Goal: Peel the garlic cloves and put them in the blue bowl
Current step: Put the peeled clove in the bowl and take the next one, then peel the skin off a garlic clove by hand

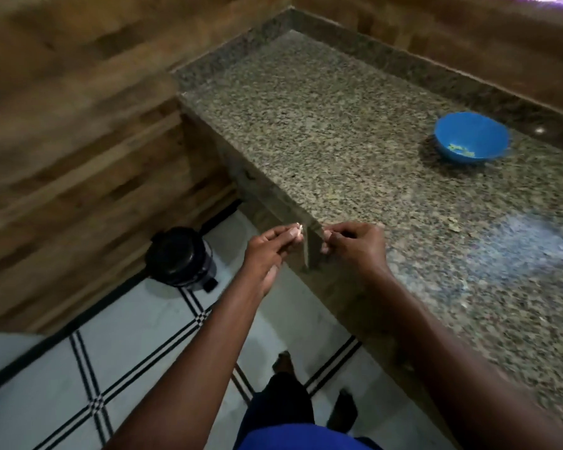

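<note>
Left hand (267, 251), held off the table corner above the floor: fingers pinched on a pale garlic clove (298, 231) at their tips. Right hand (355, 245), just beside it over the edge of the granite table (306, 125): fingers curled together, their hold not discernible. Black bin (179, 256) on the tiled floor at left; blue bowl (471, 137) well apart on the table's far right, small pale-green pieces inside.
</note>
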The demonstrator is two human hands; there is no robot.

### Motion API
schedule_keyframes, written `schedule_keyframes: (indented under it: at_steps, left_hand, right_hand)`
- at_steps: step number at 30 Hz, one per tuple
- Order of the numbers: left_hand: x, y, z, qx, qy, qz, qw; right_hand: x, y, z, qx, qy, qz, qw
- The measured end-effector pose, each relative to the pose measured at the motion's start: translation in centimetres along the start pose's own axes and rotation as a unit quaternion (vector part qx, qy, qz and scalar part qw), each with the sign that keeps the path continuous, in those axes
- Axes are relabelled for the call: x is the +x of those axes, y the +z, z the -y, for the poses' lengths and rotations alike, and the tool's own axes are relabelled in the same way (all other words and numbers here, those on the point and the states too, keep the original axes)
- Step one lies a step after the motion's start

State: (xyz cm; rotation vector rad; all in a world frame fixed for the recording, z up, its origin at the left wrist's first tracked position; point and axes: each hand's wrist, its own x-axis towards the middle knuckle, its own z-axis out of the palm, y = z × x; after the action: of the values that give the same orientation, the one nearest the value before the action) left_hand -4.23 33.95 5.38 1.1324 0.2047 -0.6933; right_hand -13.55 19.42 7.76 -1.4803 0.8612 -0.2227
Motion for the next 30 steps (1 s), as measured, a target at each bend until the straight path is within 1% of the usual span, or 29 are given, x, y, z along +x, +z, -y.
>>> schedule_keyframes:
  at_steps: [2,7,10,13,20,25,30]
  left_hand:
    - [0.0,-2.6,-1.6,-0.026,0.011,-0.021,0.999]
    - [1.4,-11.0,-6.1,-0.088,0.052,-0.077,0.992]
    - [3.3,-17.5,-9.1,-0.098,0.076,-0.116,0.985]
    - [6.1,-24.5,-12.4,-0.113,0.086,-0.135,0.981]
    - [14.0,-39.9,-19.3,-0.134,0.046,-0.177,0.974]
    - [18.8,-47.2,-20.7,-0.154,0.007,-0.200,0.968]
    - [22.6,-51.9,-20.9,-0.160,-0.014,-0.226,0.961]
  right_hand:
    - [0.0,3.3,0.9,-0.016,-0.009,0.035,0.999]
    - [1.8,14.3,2.5,-0.042,-0.004,0.111,0.993]
    - [3.4,22.7,2.7,-0.059,-0.016,0.160,0.985]
    - [4.8,31.1,2.7,-0.085,-0.017,0.197,0.977]
    - [10.1,49.5,1.3,-0.150,0.011,0.217,0.965]
    - [13.9,57.0,-1.2,-0.144,0.063,0.191,0.969]
    - [16.9,62.6,-4.1,-0.190,0.102,0.181,0.960]
